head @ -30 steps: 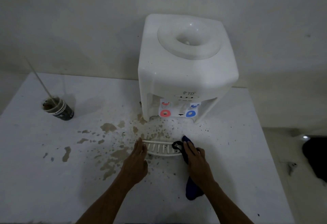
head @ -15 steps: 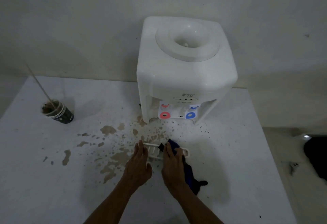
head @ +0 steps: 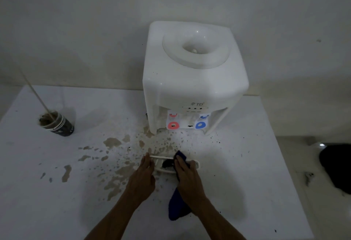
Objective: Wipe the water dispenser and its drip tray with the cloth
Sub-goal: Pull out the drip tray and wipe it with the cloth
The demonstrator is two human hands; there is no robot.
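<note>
Looking down at the white table point(head: 57, 211): brown splashes point(head: 112, 142) across its middle, w/ the white water dispenser point(head: 193, 80) upright at the back by the wall, taps facing the person. Nearer, approx centre front, both hands are on the drip tray point(head: 196, 163). It's off the machine, lying on the table just in front of it, long axis running left-right across the person. Left hand point(head: 142, 179) sits at the tray's left end, fingers straight & close together, prob. steadying it. Right hand point(head: 187, 177) lies flat on the dark blue cloth point(head: 178, 209), fingers straight & together, pressing it onto the tray's middle; the cloth's tail trails back toward the person. Bare tray shows either side of those fingers, so the next stroke prob. runs sideways along the tray, right hand doing it. Far left, well apart, is a paper cup point(head: 60, 126) of brown liquid w/ a stick point(head: 36, 95) in it.
</note>
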